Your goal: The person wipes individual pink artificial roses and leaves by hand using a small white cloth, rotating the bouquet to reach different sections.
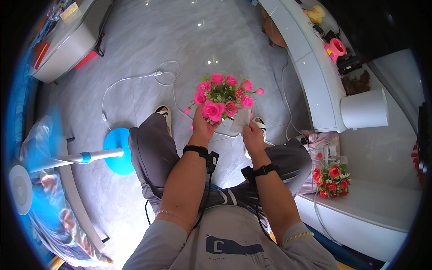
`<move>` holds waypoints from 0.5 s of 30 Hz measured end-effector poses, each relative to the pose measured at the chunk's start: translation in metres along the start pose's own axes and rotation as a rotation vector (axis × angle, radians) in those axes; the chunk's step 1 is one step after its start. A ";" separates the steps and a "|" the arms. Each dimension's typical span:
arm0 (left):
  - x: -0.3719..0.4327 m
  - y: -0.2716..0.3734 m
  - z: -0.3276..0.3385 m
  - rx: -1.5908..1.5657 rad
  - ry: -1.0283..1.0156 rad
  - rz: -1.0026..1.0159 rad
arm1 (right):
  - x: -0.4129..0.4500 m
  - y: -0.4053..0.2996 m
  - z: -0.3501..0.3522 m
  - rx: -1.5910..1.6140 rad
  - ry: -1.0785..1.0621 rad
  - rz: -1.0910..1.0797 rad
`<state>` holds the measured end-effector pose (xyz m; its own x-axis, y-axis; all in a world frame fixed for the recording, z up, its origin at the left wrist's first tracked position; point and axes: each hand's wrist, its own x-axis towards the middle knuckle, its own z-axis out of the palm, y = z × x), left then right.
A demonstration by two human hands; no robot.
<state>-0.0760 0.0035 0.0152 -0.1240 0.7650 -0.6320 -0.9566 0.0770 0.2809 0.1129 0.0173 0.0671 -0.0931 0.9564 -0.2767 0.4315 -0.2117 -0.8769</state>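
Note:
A bunch of pink artificial roses (213, 110) with green leaves and small white blossoms is held out over the floor, between my knees. My left hand (204, 125) grips it from below, at the near left side; the flower heads hide its base and part of my fingers. In my right hand (253, 135) is a pale, thin cloth or tissue (241, 120), pinched at its lower corner. The cloth hangs against the right edge of the roses. Both wrists wear black straps with small devices and cables.
At left stands a fan with a blue round base (118, 165). A white cable (130, 78) loops across the tiled floor. To the right, a white cabinet (312, 84) carries toys and a white cylindrical bin (364, 108); red artificial flowers (332, 182) stand on the low ledge.

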 end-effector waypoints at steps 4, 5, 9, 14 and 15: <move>-0.001 -0.001 0.001 -0.075 0.031 0.045 | 0.020 0.015 0.013 -0.245 -0.145 0.074; 0.004 -0.005 0.002 -0.092 0.001 0.016 | 0.028 0.030 0.014 -0.255 -0.217 0.097; 0.000 -0.004 -0.005 -0.125 0.027 -0.012 | 0.010 0.019 0.034 0.133 -0.491 0.365; 0.007 -0.006 -0.021 0.003 -0.060 0.000 | -0.001 0.004 0.041 0.254 -0.523 0.368; 0.006 -0.007 -0.018 0.082 -0.114 0.004 | 0.002 0.003 0.039 0.294 -0.522 0.349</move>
<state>-0.0747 -0.0040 -0.0042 -0.0926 0.8330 -0.5455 -0.9307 0.1222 0.3447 0.0793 0.0105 0.0482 -0.4444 0.6165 -0.6499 0.2605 -0.6052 -0.7522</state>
